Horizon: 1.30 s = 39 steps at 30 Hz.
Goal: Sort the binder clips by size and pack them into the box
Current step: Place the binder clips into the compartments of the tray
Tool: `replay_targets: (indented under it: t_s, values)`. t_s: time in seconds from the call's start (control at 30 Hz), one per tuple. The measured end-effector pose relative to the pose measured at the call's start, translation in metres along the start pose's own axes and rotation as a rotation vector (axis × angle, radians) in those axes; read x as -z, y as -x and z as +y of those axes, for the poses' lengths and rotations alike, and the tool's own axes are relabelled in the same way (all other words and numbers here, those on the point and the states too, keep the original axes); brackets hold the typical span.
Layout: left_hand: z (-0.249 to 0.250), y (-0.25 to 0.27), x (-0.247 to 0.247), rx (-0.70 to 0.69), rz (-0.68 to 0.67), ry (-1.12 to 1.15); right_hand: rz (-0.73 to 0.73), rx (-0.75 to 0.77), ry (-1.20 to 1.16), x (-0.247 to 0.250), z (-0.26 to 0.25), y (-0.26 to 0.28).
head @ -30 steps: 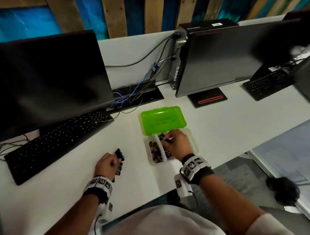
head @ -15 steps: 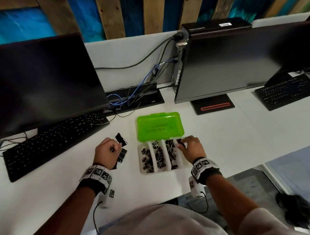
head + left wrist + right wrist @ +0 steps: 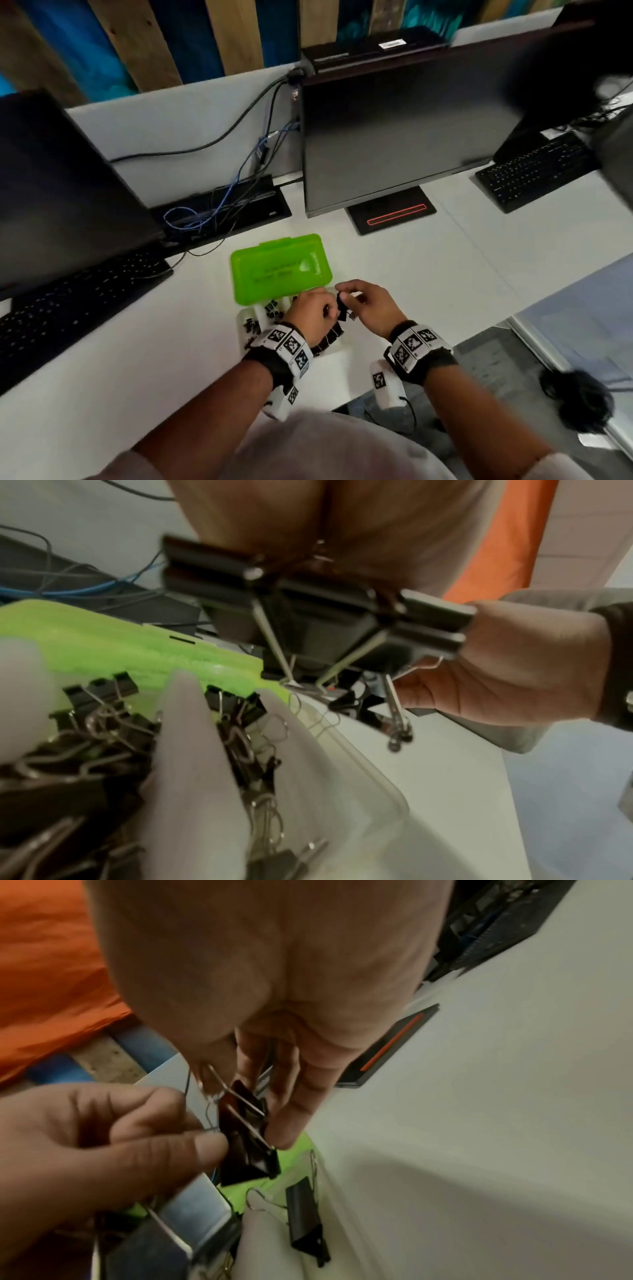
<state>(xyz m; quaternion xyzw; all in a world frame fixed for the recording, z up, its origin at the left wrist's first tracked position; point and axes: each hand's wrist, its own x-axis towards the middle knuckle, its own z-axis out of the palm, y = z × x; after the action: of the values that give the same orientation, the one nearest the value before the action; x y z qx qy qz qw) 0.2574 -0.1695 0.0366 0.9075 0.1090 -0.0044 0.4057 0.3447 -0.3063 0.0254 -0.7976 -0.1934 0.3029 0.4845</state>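
The box has a green lid [image 3: 281,267] folded back and a clear divided tray [image 3: 241,318] that holds several small black binder clips [image 3: 103,723]. My left hand [image 3: 325,310] hovers over the tray and grips a bunch of large black binder clips [image 3: 308,601]. My right hand [image 3: 346,298] meets it from the right and pinches one large clip [image 3: 246,1123] of that bunch between thumb and fingers. One large clip [image 3: 304,1221] lies in the tray's right compartment. Both hands hide much of the tray in the head view.
A keyboard [image 3: 78,301] and monitor [image 3: 51,192] stand to the left, a second monitor [image 3: 411,130] with its base [image 3: 394,209] behind the box. Cables [image 3: 212,212] lie at the back. The desk edge [image 3: 496,318] runs close on the right.
My left hand has carried its large clips from the desk left of the box to above the tray. My right hand has risen from the right compartment to meet it.
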Motion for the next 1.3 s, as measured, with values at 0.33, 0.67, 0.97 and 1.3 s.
replay_targets:
  t_s: [0.33,0.67,0.97,1.3]
  values:
    - [0.016,-0.012,-0.025,0.057,-0.011,-0.03,0.165,-0.249,-0.096,0.01,0.026,0.015]
    - [0.012,-0.02,-0.035,0.126,0.133,0.085,0.013,-0.243,-0.077,0.008,0.033,0.019]
    - [0.014,-0.027,-0.03,0.123,0.134,0.167,0.001,-0.166,0.104,0.013,0.027,0.011]
    - [0.008,-0.015,-0.039,0.066,0.013,0.09,0.03,-0.174,0.013,0.022,0.02,0.005]
